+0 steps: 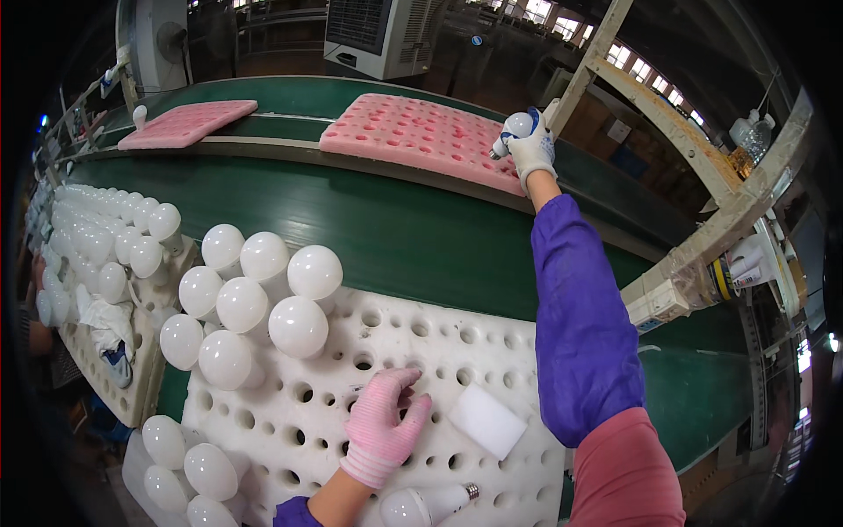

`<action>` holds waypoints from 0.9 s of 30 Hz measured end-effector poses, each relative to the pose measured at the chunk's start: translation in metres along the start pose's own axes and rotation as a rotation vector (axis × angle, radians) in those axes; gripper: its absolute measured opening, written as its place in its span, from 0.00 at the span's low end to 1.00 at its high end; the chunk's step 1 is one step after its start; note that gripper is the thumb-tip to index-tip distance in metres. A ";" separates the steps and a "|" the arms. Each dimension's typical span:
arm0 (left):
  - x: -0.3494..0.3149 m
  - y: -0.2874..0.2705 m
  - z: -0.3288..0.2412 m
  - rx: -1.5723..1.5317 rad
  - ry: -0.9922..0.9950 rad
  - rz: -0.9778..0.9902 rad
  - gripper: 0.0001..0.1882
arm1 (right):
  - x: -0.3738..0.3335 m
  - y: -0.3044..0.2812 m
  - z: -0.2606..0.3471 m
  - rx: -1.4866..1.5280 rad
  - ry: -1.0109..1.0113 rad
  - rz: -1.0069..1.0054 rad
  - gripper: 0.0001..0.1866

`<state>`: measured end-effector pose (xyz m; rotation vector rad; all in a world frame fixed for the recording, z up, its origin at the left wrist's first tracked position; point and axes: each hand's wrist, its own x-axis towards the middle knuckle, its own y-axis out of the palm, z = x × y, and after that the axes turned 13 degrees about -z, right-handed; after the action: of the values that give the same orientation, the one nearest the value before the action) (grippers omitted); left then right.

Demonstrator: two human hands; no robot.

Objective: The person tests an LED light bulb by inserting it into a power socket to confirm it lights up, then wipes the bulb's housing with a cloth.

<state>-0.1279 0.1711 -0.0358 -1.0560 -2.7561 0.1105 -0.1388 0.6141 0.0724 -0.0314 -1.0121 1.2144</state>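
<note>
My right hand [533,151], in a white and blue glove, reaches far out and grips an LED light bulb [518,125] near the right end of a pink foam tray [421,132]. The bulb's metal base points down to the left. My left hand [386,424], in a pink striped glove, is over a white foam tray [421,351] full of round holes. Its fingers are bent, with the thumb apart and nothing between them. A white foam block [488,420] lies to its right, and a loose bulb [428,506] lies on its side just below.
Several white bulbs [241,305] stand upright in the tray's left part; more fill another foam tray [105,369] at left, where a glove [110,321] lies. A green conveyor belt [351,220] runs across. A second pink tray [189,123] sits beyond. A frame post [676,272] rises at right.
</note>
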 end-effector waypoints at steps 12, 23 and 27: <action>0.004 -0.003 -0.005 0.087 0.119 -0.010 0.18 | 0.016 0.057 -0.021 -0.234 -0.101 0.206 0.47; 0.002 -0.001 -0.017 0.114 0.075 0.030 0.19 | 0.019 0.061 -0.024 -0.365 -0.194 0.237 0.48; 0.002 -0.001 -0.009 0.107 0.107 0.011 0.17 | -0.005 0.037 -0.003 -0.353 -0.251 0.216 0.51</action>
<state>-0.1287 0.1717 -0.0264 -1.0182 -2.6181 0.1954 -0.1647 0.6262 0.0487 -0.2768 -1.4652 1.2404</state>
